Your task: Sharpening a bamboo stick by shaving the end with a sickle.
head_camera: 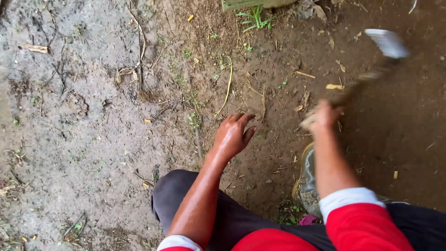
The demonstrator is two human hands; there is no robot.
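Brown packed dirt (93, 139) fills nearly the whole view, damp-looking, outdoors, no walls seen. Two hands, both the person's own. One left hand (233, 134) hangs low over the soil, fingers loosely apart and curled down, tips at or just above the ground; contact cannot be told, nothing held. One right hand (322, 116), to the right of the left hand, is clamped on the handle end of one hoe-like tool (371, 69); fingers wrapped tight, though blur hides detail. Tool runs up and away from that hand, its pale flat blade (388, 42) blurred, far up-right of the left hand. One clear plastic jar with a yellow rim (305, 183) lies on the ground below the right forearm, lower right of the left hand, grainy contents inside. One grass tuft (254, 18) sits well above the left hand, just below one wooden edge (241, 3) at the top border. One long yellow stalk (227, 90) lies just above the left hand. Several small yellow bits and dry twigs scattered around; count unclear. Red sleeves with white cuffs, dark trousers (186, 195) below.
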